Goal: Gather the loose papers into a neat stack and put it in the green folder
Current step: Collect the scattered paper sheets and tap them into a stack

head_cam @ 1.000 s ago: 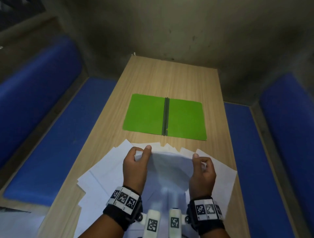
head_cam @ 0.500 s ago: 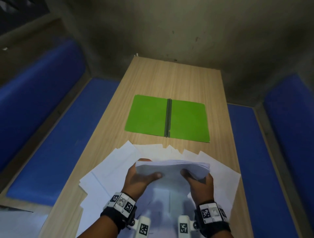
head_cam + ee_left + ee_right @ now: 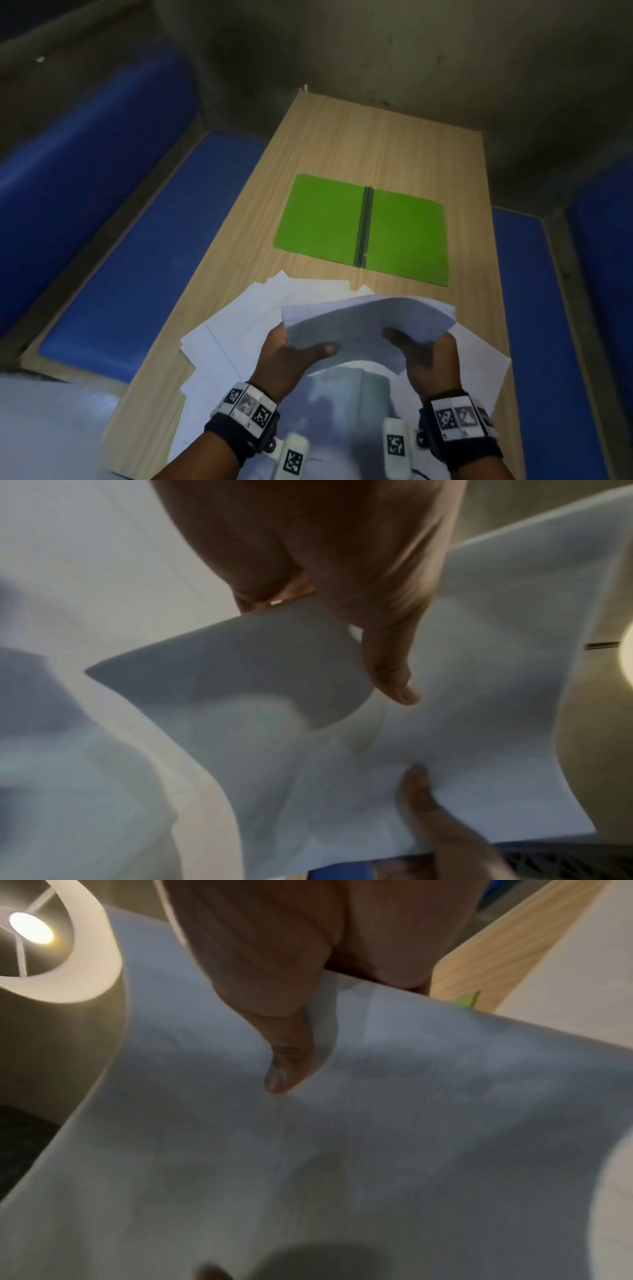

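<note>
Head view: bowed bundle of white paper sheets lifted above the pale wood-grain counter, pinched at its near corners by the left hand and the right hand, thumbs on top, fingers curled beneath. More loose white sheets fanned out flat under and around the hands. Flat green card folder lying open farther back on the counter, well apart from the bundle, dark spine up the middle.

Left wrist view: left thumb pressed on the top sheet, one corner of the bundle curling free; edges clearly uneven.

Right wrist view: right thumb clamped on the bundle's top face, sliver of green folder beyond.

Judged step: squaring this first bundle. Best done by standing it on edge, loosening the pinch slightly and tapping on the counter until flush, then sweeping in the remaining sheets before moving to the folder.
</note>
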